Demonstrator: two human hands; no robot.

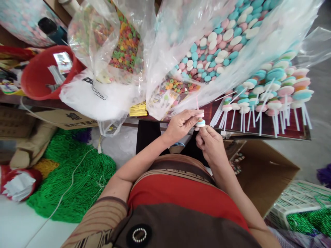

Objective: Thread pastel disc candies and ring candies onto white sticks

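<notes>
The left hand (183, 121) has its thumb and fingers pinched on the upper part of a candy skewer (200, 123), a thin pink stick (197, 100) rising above them; the right hand (210, 140) has its thumb and forefinger together at the skewer's underside, though whether on the lowest candy or on a stick cannot be told. The skewer is between the two hands, just in front of the tabletop (207, 111) edge. The step in hand looks like stacking soft candies on a stick; the next move seems to call for a steady left hold and a straight, gentle push that does not squash or split them. At far left, a small red tub (37, 175) holds white material, perhaps paper; above it, a red bucket (36, 76) holds white strips and a card. Next come a clear bag (85, 44) of fruit-coloured rings, a white bag (98, 101) whose contents are hidden, and a big clear bag (165, 65) of pink, blue and white candies. Right of that, stacked skewers (274, 93) lie piled, their white sticks towards the person. Below, a carton (271, 172) holds some candy-like pieces, and a white basket (292, 194) holds shiny green beads.
</notes>
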